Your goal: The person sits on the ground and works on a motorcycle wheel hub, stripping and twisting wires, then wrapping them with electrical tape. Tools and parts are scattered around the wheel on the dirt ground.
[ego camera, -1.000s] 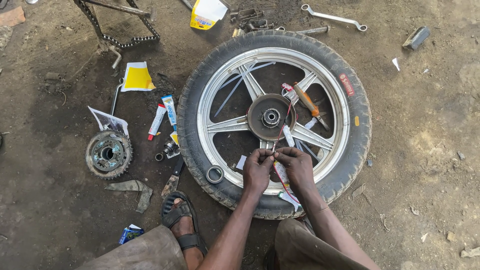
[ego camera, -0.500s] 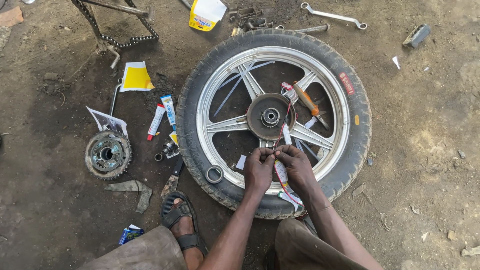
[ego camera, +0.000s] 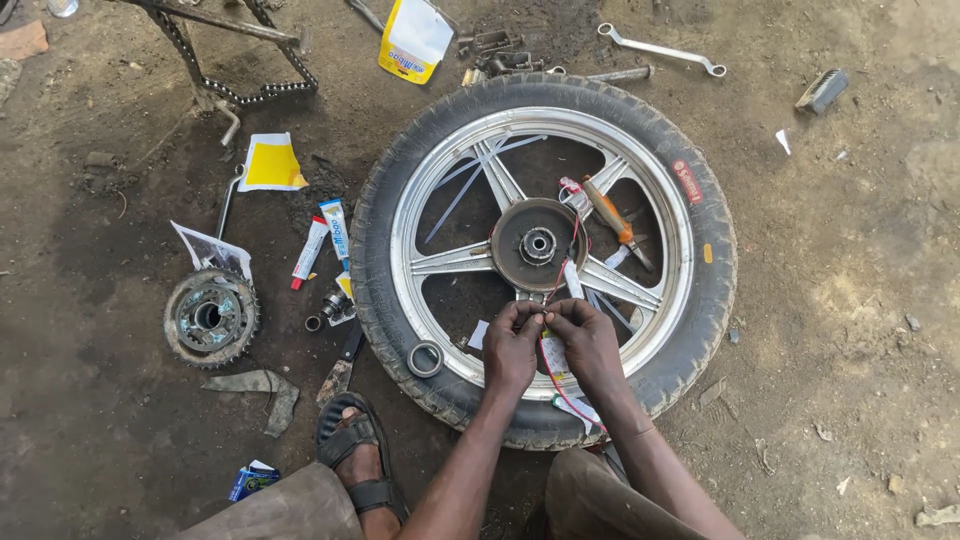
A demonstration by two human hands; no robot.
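Motorcycle wheel (ego camera: 700, 300) flat on dirt floor (ego camera: 850, 300), left hand (ego camera: 512, 345) and right hand (ego camera: 588, 340) together near hub (ego camera: 538, 243), fingers pinching small red wire (ego camera: 548, 372), sprocket (ego camera: 210, 318) far left.

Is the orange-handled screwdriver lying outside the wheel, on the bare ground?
No, the orange-handled screwdriver lies inside the wheel, resting across the silver spokes to the right of the hub.

Single head cam, looks straight down from above at black-tyred silver alloy wheel (ego camera: 545, 255) on dirt ground (ego camera: 860, 300), mid-range, hands near bottom centre.
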